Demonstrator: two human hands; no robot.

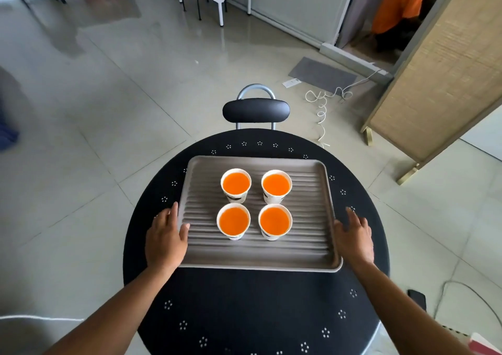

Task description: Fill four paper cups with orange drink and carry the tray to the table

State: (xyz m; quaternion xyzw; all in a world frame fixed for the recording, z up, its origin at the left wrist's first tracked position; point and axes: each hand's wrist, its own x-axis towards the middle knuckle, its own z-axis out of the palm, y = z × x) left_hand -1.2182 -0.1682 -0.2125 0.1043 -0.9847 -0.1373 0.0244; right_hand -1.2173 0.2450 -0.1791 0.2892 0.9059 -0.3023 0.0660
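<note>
At lower centre, left hand (165,242) and right hand (354,239) sit open at the sides of the tray (307,248) of filled paper cups (235,185), seemingly delivered; next, withdraw gently.

A grey ribbed tray (309,246) sits mid-frame on a round black table (244,314), carrying four paper cups (235,185) of orange drink (275,185) in a two-by-two block. The left hand (164,239) rests at its left rim, thumb over the edge. The right hand (354,236), fingers straight, is at its right rim.
</note>
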